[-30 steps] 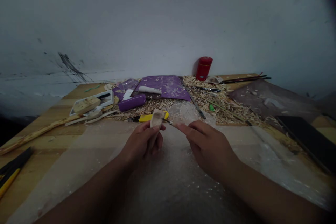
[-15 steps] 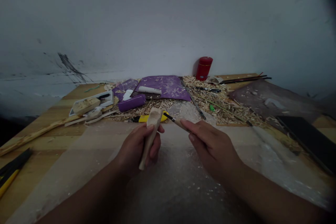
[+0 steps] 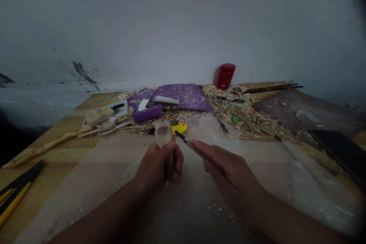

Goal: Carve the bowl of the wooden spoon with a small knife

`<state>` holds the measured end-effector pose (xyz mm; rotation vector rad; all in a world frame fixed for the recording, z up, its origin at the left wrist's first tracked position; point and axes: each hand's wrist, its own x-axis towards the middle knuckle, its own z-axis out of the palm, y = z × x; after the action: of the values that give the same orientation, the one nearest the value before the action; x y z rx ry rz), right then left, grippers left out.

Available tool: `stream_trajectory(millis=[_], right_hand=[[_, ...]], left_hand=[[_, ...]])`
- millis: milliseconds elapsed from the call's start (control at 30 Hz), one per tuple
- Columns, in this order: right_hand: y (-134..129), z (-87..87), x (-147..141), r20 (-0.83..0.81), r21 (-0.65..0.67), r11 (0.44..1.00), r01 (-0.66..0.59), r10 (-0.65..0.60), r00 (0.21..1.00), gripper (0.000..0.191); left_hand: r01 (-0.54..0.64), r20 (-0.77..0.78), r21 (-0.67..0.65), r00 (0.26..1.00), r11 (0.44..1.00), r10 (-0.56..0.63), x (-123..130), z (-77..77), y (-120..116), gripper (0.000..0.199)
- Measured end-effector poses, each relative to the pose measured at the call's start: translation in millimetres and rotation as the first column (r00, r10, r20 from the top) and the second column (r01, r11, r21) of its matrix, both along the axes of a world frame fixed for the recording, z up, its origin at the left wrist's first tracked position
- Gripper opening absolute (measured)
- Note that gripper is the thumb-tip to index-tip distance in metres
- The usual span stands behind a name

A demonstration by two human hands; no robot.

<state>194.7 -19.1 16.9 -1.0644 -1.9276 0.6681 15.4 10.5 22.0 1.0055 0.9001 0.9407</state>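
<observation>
Near the middle, my left hand (image 3: pixel 158 166) is wrapped round the handle of a pale wooden spoon-shaped piece (image 3: pixel 163 132), its hollowed end standing up above my thumb. My right hand (image 3: pixel 225 164) grips a carving knife (image 3: pixel 187 142) by its wooden handle, forefinger stretched along it. The dark blade points up and left, a short gap to the right of the wooden piece. Behind them lies a yellow cutter (image 3: pixel 179 129), partly hidden by the piece.
Wood shavings (image 3: pixel 257 120) cover the back of the table, with a purple sheet (image 3: pixel 185 97), a purple roll (image 3: pixel 148 113) and a red canister (image 3: pixel 226 76). A white tray (image 3: pixel 126 109) and yellow-black scissors or pliers (image 3: pixel 17 194) lie left, a dark flat slab (image 3: pixel 340 152) right.
My left hand has turned the wooden piece more upright, its hollow now facing me. The knife has shifted slightly down. The whole view has moved a little, so the table things appear further right.
</observation>
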Motion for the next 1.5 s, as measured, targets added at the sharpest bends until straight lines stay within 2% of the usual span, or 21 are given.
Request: stream_trajectory(millis=[300,500,800,1167,1400,1500], right_hand=[[-4,-3.7,-3,-0.048,-0.033,0.999,0.002,-0.004,0.999,0.042],[-3,-2.9,-4,-0.015,0.005,1.0,0.0,0.0,1.0,0.044],[-3,1.1,0,0.028,0.008,1.0,-0.008,0.008,1.0,0.042],[-5,-5.6,-6,0.057,0.063,0.998,-0.009,0.005,0.998,0.045],[-4,-7.0,-6,0.111,0.111,0.994,0.013,-0.025,0.993,0.047],[0,-7.5,-5,0.116,0.112,0.993,0.037,-0.05,0.992,0.046]], left_hand=[[0.081,-0.016,0.06,0.997,0.995,-0.08,4,4.9,-7,0.038],[0.18,0.104,0.096,0.976,0.979,-0.19,5,5.8,-10,0.031],[0.274,0.028,0.084,0.96,0.958,-0.278,1,3.2,-12,0.024],[0.258,0.302,0.071,0.915,0.964,-0.267,7,-5.7,-19,0.016],[0.272,0.408,0.04,0.874,0.962,-0.264,10,2.4,-20,0.017],[0.367,0.435,0.024,0.833,0.93,-0.34,14,0.3,-27,0.014]])
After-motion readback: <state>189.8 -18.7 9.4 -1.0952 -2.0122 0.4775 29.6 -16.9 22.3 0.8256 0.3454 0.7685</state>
